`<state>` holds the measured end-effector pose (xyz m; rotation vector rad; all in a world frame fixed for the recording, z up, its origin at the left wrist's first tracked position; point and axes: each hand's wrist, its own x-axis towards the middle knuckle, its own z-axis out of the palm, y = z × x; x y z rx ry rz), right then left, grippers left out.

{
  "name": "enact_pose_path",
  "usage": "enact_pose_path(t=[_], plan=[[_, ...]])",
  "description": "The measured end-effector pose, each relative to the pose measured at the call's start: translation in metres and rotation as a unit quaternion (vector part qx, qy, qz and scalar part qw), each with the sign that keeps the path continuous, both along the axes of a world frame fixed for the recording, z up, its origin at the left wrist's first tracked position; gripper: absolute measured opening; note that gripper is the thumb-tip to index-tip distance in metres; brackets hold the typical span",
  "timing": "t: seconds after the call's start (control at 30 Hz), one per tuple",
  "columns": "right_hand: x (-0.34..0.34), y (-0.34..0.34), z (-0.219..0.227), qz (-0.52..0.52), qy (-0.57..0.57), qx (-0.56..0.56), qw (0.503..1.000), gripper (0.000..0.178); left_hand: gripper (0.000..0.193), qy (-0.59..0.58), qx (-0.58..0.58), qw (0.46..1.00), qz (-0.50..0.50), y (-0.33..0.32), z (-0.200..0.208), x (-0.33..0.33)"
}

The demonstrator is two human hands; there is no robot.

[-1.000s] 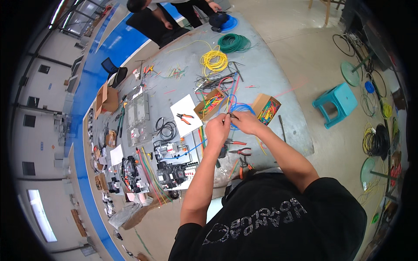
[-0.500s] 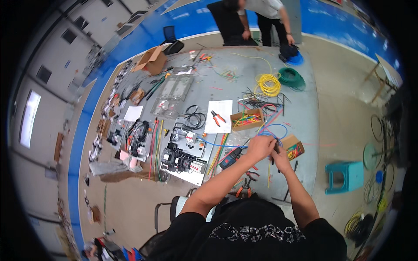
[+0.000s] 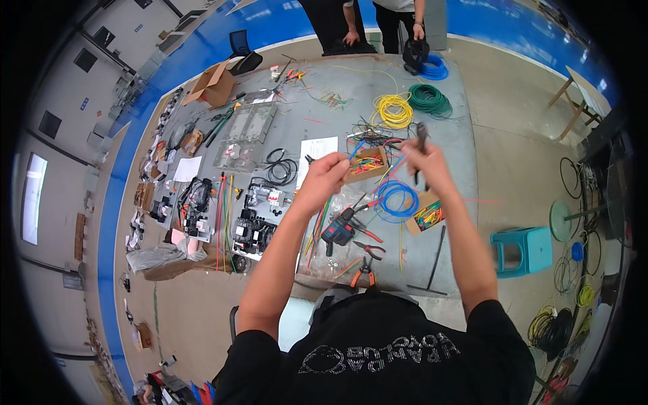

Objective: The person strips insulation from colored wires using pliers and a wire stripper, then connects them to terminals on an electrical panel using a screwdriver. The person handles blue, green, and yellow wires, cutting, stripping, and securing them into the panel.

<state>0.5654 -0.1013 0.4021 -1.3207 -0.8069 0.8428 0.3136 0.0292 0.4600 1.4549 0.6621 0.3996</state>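
My left hand (image 3: 326, 179) is closed in a pinch above the table, left of a small open box of coloured wire pieces (image 3: 368, 164). A blue wire (image 3: 357, 149) sticks up from its fingertips. My right hand (image 3: 432, 169) grips a dark hand tool (image 3: 422, 133), whose exact kind I cannot make out. Below and between the hands lies a loose coil of blue wire (image 3: 397, 202). Nearer me are a cordless drill (image 3: 337, 228), pliers with red handles (image 3: 370, 250) and orange-handled pliers (image 3: 364, 273). White paper (image 3: 320, 147) is partly hidden behind my left hand.
Yellow (image 3: 393, 111) and green wire coils (image 3: 430, 100) lie beyond my hands. A mounting panel with black components (image 3: 253, 229) is at left, a second wire box (image 3: 428, 214) at right. At the far edge, a co-worker's hand (image 3: 418, 31) holds a black object. A teal stool (image 3: 523, 250) stands right.
My hands were together over the blue wire; they have moved apart and farther from me. The blue wire that stretched left toward the panel no longer shows there. The view has shifted.
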Motion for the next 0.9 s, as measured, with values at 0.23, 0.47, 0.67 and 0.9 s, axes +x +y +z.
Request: enact_pose_path(t=[0.23,0.47,0.67,0.9], plan=[[-0.152,-0.036,-0.036,0.073,0.077,-0.036,0.994,0.015,0.019,0.030,-0.031,0.998,-0.041,-0.074,-0.053,-0.077],[-0.172,-0.042,-0.093,-0.080,0.282,-0.028,0.956,0.009,0.024,0.031,-0.029,0.997,-0.067,-0.083,-0.112,-0.172],[-0.209,0.022,-0.048,-0.091,0.164,-0.025,0.982,0.013,0.022,-0.004,0.020,1.000,-0.007,-0.055,-0.129,-0.245],[-0.342,0.068,-0.034,0.102,0.021,-0.107,0.989,0.012,0.021,-0.088,-0.031,0.995,0.045,-0.014,-0.129,-0.272]])
